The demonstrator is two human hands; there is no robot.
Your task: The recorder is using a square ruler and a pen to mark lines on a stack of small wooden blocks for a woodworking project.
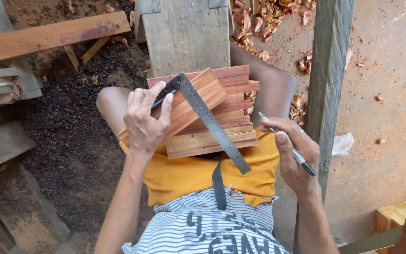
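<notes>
A stack of short reddish wooden boards (229, 101) rests across my lap. On top lies one board turned at an angle (191, 103). My left hand (146, 120) presses a try square (210, 120) against that top board, gripping its dark stock, with the steel blade running down to the right across the stack. To the right of the stack, my right hand (294, 157) holds a pen (287, 143), its tip pointing up-left and close to the stack's right edge, apart from the blade.
A grey wooden bench (186, 35) stands ahead of my knees. A long plank (48, 37) lies at upper left over dark debris. An upright grey post (327, 80) rises at right. Wood shavings (259, 23) litter the floor, with a white scrap (343, 143) beside the post.
</notes>
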